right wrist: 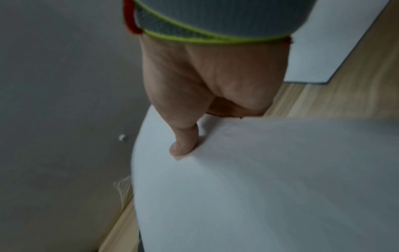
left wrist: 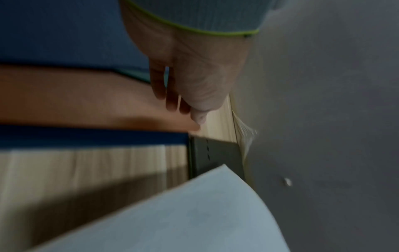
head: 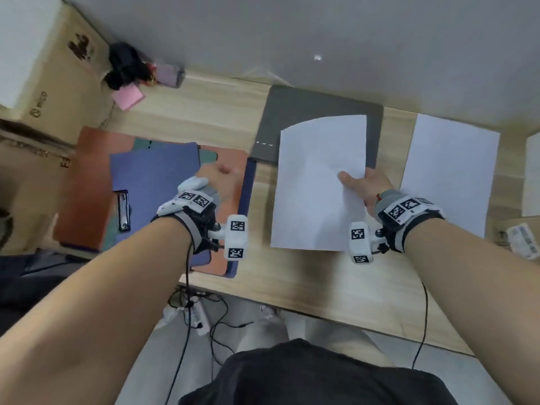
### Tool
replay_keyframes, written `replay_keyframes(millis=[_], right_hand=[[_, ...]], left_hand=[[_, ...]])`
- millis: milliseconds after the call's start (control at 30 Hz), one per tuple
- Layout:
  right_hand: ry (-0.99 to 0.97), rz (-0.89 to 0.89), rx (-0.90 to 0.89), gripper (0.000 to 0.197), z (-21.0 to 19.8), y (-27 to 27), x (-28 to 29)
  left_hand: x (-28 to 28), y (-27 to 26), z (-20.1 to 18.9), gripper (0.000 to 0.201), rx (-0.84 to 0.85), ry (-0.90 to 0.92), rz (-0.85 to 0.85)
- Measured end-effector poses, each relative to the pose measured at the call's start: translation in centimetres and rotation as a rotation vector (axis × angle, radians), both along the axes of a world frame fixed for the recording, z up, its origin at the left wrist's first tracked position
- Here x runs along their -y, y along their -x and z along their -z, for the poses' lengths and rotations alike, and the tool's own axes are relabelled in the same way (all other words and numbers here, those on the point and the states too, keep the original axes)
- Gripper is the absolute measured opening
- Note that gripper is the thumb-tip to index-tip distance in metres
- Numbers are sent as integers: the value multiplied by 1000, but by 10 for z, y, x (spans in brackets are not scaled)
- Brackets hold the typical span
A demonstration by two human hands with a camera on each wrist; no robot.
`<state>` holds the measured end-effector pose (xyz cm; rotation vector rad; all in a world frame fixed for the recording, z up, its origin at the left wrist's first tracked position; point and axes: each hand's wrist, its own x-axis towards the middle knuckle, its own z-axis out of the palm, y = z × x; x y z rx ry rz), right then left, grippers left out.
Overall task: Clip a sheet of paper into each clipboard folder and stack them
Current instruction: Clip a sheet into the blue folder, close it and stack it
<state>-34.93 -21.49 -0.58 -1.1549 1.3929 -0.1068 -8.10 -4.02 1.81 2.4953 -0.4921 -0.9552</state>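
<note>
Your right hand (head: 365, 185) pinches a sheet of paper (head: 318, 182), thumb on top, lifted over the bench (head: 321, 276). Your left hand (left wrist: 194, 76) hovers over the orange folder (head: 84, 182); only the wrist view shows its fingers (left wrist: 170, 100) loosely curled, empty.

A wood-grain table (head: 306, 276) stands with its far edge against a grey wall. On its left part lies an open orange folder (head: 84, 182), and partly under it a dark blue folder (head: 247, 217) shows along the right side. Towards the back, near the middle, a grey folder (head: 295, 112) lies flat on the top. To the right, a stack of white paper (head: 450, 171) lies directly on the wood. At the back left lie a pink pad (head: 128, 96), a small purple box (head: 169, 75) and a black item (head: 124, 65), too blurred to identify.
</note>
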Motion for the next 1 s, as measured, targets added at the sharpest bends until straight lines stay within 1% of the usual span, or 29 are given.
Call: replay_keyframes(millis=[33, 67, 133, 167, 233, 333, 367, 433, 600, 667, 733, 867, 933, 1000], right_hand=[[-7, 4, 21, 35, 1, -4, -5], [-22, -3, 55, 35, 1, -15, -17], [-60, -20, 124, 33, 2, -34, -35], [-91, -20, 160, 33, -1, -39, -40], [-153, -43, 202, 29, -1, -51, -50], [-166, -77, 177, 30, 3, -65, -65], [-151, -79, 163, 31, 4, -68, -69], [-129, -73, 157, 31, 6, -66, -73], [-109, -19, 110, 29, 16, -61, -85], [-110, 14, 91, 30, 18, -60, -88], [-116, 33, 94, 31, 17, -60, -91], [-118, 66, 122, 35, 12, -53, -93], [-125, 88, 118, 37, 11, -46, -93], [-130, 118, 112, 38, 8, -34, -91]], left_hand=[[-12, -11, 1, 17, 44, -70, -24], [-30, -26, 2, 27, 84, -159, -51], [-62, -50, 6, 60, 171, -366, -86], [-71, -56, 6, 75, 203, -437, -103], [-91, -69, 8, 95, 211, -489, -164], [-117, -90, 15, 121, 187, -516, -212], [-123, -94, 15, 127, 173, -522, -206], [-128, -98, 14, 131, 147, -524, -200], [-135, -101, 20, 130, 159, -523, -164], [-133, -100, 17, 124, 129, -543, -149], [-133, -99, 17, 114, 129, -546, -105], [-130, -88, 30, 81, 182, -414, -8], [-119, -79, 30, 61, 135, -418, 10], [-103, -65, 21, 29, 27, -449, -3]])
